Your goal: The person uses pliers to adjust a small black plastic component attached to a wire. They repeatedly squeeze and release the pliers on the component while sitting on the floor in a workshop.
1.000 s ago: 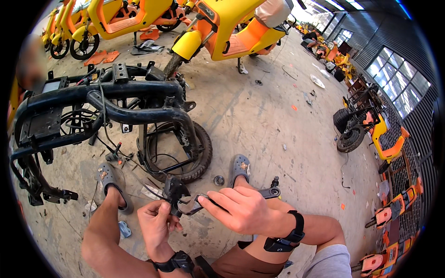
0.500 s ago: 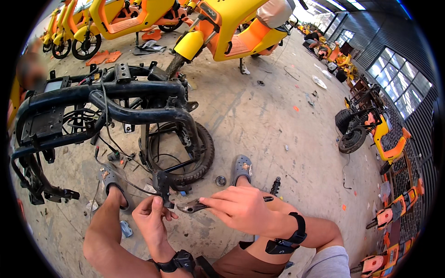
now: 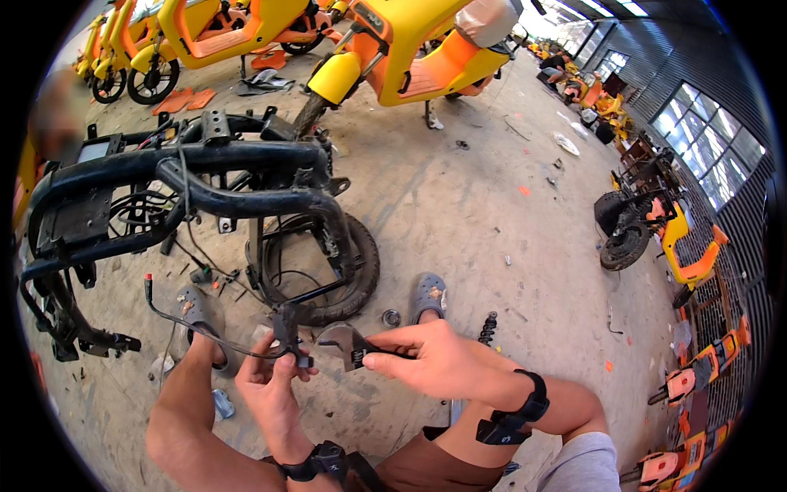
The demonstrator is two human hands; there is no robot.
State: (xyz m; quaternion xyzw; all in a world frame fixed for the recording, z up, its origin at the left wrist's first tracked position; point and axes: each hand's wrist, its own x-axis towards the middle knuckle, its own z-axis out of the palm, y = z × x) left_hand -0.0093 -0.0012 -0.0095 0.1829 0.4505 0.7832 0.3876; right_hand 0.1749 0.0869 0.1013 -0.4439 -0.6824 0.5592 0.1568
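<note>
My right hand (image 3: pixel 434 361) grips an adjustable wrench (image 3: pixel 348 345) by its dark handle. The wrench's broad jaws point left, a short gap from a small black part (image 3: pixel 287 322) that sits below the front of a wheel. My left hand (image 3: pixel 275 394) is closed around the lower end of that part, thumb up. A dark cable (image 3: pixel 215 336) runs from these fingers to the left and ends in a red-tipped plug (image 3: pixel 148 279). Just what the left fingers press on is partly hidden.
A stripped black scooter frame (image 3: pixel 238 197) lies ahead on the left, with a tyre (image 3: pixel 366 262) at its near end. A spring shock absorber (image 3: pixel 489 327) and a metal ring (image 3: pixel 391 318) lie on the floor. Yellow scooters (image 3: pixel 418 61) stand behind; a person (image 3: pixel 555 67) sits far off.
The wrench has turned so its flat face shows, and its jaws tilt up more. My left fingers have shifted round the black part. The cable's red-tipped end has swung left.
</note>
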